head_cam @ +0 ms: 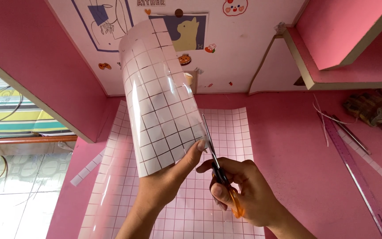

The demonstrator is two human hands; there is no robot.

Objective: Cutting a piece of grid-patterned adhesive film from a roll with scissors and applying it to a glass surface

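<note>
Head view, from left to right: a loose strip of gridded film lies at the pink desk's left edge, beside a larger gridded sheet spread flat on the desktop. Above that sheet the left hand holds up a curled piece of clear gridded film, pinching its lower right corner between thumb and fingers; the film rises from the hand and bows backward toward the wall. Just to the right, the right hand is closed through the orange handles of a pair of scissors, whose blades run up along the film's right edge, touching or nearly touching it.

The film looks light, thin and springy. It keeps a curl and would likely flop or twist if gripped far from the cut, and its glossy face seems slippery, so a pinch near the blades, as here, seems the steadiest hold.

Further right on the desk lie a long purple ruler, a slim metal tool beside it, and a crumpled brownish cloth near the shelf.
</note>
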